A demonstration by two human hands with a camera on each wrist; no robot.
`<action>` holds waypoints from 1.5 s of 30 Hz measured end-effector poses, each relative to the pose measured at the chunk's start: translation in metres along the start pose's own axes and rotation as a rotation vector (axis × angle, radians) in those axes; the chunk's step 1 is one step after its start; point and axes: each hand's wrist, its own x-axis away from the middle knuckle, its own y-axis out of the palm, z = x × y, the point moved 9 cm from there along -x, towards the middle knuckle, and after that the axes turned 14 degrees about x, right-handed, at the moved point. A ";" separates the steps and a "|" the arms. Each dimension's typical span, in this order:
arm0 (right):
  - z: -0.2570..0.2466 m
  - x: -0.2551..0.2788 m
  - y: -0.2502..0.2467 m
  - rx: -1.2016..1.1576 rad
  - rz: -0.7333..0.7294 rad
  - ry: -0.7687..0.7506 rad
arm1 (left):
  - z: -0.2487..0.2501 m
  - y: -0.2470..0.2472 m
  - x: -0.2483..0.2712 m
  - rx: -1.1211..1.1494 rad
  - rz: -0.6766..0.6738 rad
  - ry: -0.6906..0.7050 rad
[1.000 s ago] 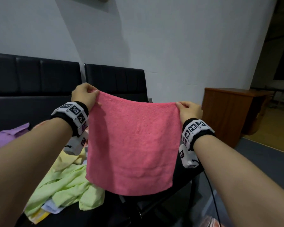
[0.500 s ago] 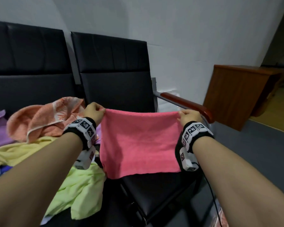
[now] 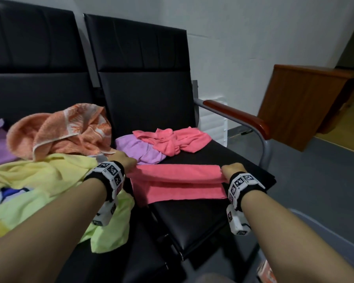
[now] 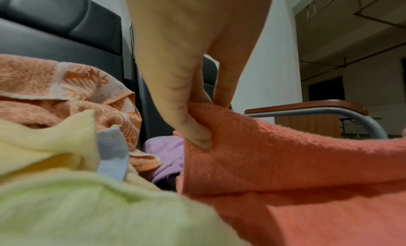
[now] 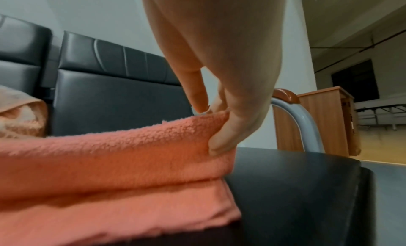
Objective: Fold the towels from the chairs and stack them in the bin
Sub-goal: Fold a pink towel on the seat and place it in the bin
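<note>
**Pink towel comes down onto the seat for its first fold**

A second ago the pink towel point(image 3: 180, 181) hung full length in the air between both hands; now its lower half lies flat on the black chair seat point(image 3: 223, 213) and the upper edge is carried over it, so a fold is forming. The left hand point(image 3: 124, 160) pinches one top corner, its fingers point(image 4: 193, 128) curled into the cloth; the right hand point(image 3: 232, 170) pinches the other, its fingers point(image 5: 222, 142) closed on the edge. The fold looks about half made: the held edge is not yet laid down on the lower layer.

The towel's near edge sits close to the seat front, and its right side ends well short of the armrest point(image 3: 237, 117), leaving bare seat there. On the left it runs up against the yellow-green towel point(image 3: 49, 205), which could catch under the fold. Behind lie a lilac towel point(image 3: 139, 150) and a crumpled pink towel point(image 3: 172, 139), near the fold line, with an orange patterned towel point(image 3: 59, 129) further left. The bin cannot be made out with any certainty
</note>
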 end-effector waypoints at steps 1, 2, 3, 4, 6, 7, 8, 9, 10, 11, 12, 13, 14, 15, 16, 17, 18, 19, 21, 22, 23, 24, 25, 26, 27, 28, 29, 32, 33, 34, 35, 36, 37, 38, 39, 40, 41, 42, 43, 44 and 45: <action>0.004 0.002 0.006 0.018 -0.021 -0.005 | -0.003 0.004 0.001 0.010 -0.021 -0.011; 0.006 0.007 0.011 0.029 -0.055 -0.014 | -0.007 0.006 0.002 0.016 -0.030 -0.025; 0.009 0.009 0.017 0.043 -0.094 -0.017 | -0.011 0.007 0.003 -0.005 -0.027 -0.056; 0.012 0.013 0.020 0.048 -0.125 -0.013 | -0.012 0.007 0.005 -0.043 -0.029 -0.077; 0.016 0.021 0.019 0.059 -0.155 -0.005 | -0.010 0.011 0.010 -0.143 -0.061 -0.079; 0.019 0.022 0.018 0.062 -0.159 0.004 | -0.008 0.013 0.013 -0.180 -0.072 -0.084; 0.022 0.021 0.017 0.056 -0.157 0.013 | -0.006 0.016 0.015 -0.196 -0.082 -0.070; 0.024 0.021 0.016 0.052 -0.154 0.010 | -0.004 0.022 0.017 -0.183 -0.107 -0.059; 0.025 0.022 0.017 0.038 -0.158 0.008 | -0.004 0.030 0.017 -0.177 -0.133 -0.050; 0.027 0.022 0.020 0.016 -0.173 0.014 | -0.005 0.038 0.018 -0.182 -0.163 -0.059; 0.029 0.020 0.024 -0.015 -0.186 0.021 | -0.007 0.046 0.019 -0.194 -0.190 -0.054; 0.032 0.017 0.029 -0.046 -0.204 0.033 | -0.007 0.053 0.023 -0.191 -0.215 -0.046; 0.035 0.015 0.033 -0.085 -0.220 0.045 | -0.009 0.062 0.026 -0.194 -0.241 -0.034; 0.037 0.015 0.038 -0.124 -0.241 0.060 | -0.010 0.070 0.032 -0.209 -0.273 -0.029; 0.038 0.016 0.041 -0.165 -0.262 0.066 | -0.011 0.080 0.039 -0.220 -0.320 -0.022; 0.038 0.017 0.044 -0.191 -0.282 0.074 | -0.012 0.088 0.045 -0.216 -0.356 -0.025; 0.038 0.015 0.047 -0.213 -0.293 0.074 | -0.015 0.094 0.046 -0.209 -0.366 -0.026; 0.036 0.014 0.049 -0.235 -0.298 0.070 | -0.018 0.100 0.048 -0.225 -0.375 -0.038; 0.034 0.010 0.050 -0.309 -0.277 0.080 | -0.019 0.105 0.047 -0.194 -0.337 -0.048; 0.033 0.009 0.050 -0.340 -0.268 0.086 | -0.017 0.107 0.047 -0.186 -0.322 -0.038; 0.032 0.009 0.050 -0.373 -0.265 0.090 | -0.013 0.111 0.049 -0.184 -0.328 -0.033; 0.031 0.010 0.050 -0.415 -0.262 0.091 | -0.010 0.116 0.053 -0.193 -0.340 -0.025; 0.031 0.009 0.050 -0.456 -0.267 0.090 | -0.006 0.120 0.059 -0.215 -0.348 -0.009; 0.031 0.010 0.049 -0.505 -0.275 0.089 | -0.003 0.127 0.063 -0.281 -0.373 0.018; 0.031 0.010 0.048 -0.547 -0.281 0.095 | -0.001 0.131 0.068 -0.291 -0.382 0.030; 0.034 0.011 0.046 -0.586 -0.285 0.100 | 0.001 0.133 0.072 -0.256 -0.366 0.022; 0.036 0.011 0.044 -0.619 -0.287 0.104 | 0.001 0.138 0.074 -0.225 -0.365 0.001; 0.045 0.009 0.033 -0.685 -0.264 0.112 | 0.002 0.153 0.078 -0.198 -0.362 -0.043; 0.048 0.008 0.028 -0.693 -0.248 0.116 | 0.006 0.159 0.080 -0.198 -0.373 -0.036; 0.054 0.007 0.022 -0.705 -0.230 0.123 | 0.010 0.165 0.085 -0.195 -0.378 -0.029; 0.058 0.007 0.017 -0.722 -0.215 0.130 | 0.015 0.171 0.091 -0.197 -0.394 -0.008; 0.063 0.005 0.011 -0.750 -0.196 0.136 | 0.019 0.179 0.093 -0.214 -0.408 0.022; 0.068 0.004 0.005 -0.776 -0.178 0.143 | 0.021 0.187 0.097 -0.191 -0.417 0.012; 0.072 0.003 -0.001 -0.807 -0.165 0.153 | 0.027 0.192 0.102 -0.171 -0.425 0.042; 0.075 0.002 -0.006 -0.836 -0.161 0.162 | 0.030 0.198 0.109 -0.170 -0.447 0.041; 0.078 0.001 -0.012 -0.870 -0.155 0.167 | 0.031 0.204 0.115 -0.155 -0.474 0.019; 0.078 0.001 -0.017 -0.910 -0.149 0.164 | 0.028 0.211 0.118 -0.147 -0.489 -0.022; 0.077 0.001 -0.023 -0.949 -0.140 0.155 | 0.027 0.216 0.119 -0.110 -0.491 -0.049; 0.076 0.003 -0.028 -0.985 -0.128 0.143 | 0.030 0.222 0.121 -0.113 -0.522 -0.012; 0.073 0.004 -0.033 -1.006 -0.122 0.125 | 0.033 0.229 0.121 -0.081 -0.525 0.017; 0.069 0.005 -0.038 -1.012 -0.114 0.101 | 0.033 0.231 0.125 -0.015 -0.525 -0.016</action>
